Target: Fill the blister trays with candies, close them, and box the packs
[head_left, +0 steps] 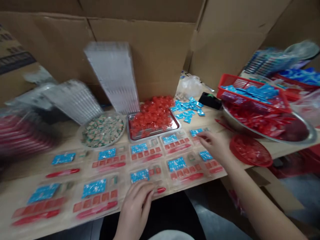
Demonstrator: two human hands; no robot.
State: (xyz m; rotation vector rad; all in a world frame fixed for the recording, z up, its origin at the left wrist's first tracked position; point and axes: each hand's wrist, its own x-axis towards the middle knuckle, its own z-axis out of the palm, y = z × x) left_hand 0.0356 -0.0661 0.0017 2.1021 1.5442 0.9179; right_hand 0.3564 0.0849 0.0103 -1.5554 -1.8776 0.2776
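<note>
Clear plastic trays lie in two rows on the table, most with a blue packet (pixel 94 188), a row of small red squares (pixel 96 200) and a slim red stick-like piece (pixel 62 172). My left hand (pixel 136 206) rests over a front tray, fingers bent and together, covering part of its red squares beside a blue packet (pixel 140 175). My right hand (pixel 213 145) reaches to the back row's right end, fingertips pinched by another blue packet (pixel 196 132). Whatever either hand's fingertips hold is hidden or blurred.
Behind the rows are a bowl of small beige-green packets (pixel 103 130), a metal tray (pixel 176 124) heaped with red pieces, and loose blue packets (pixel 188 106). Stacked clear trays (pixel 115 76) lean on cardboard. At right stand a metal basin (pixel 308 133) and red baskets (pixel 233 151).
</note>
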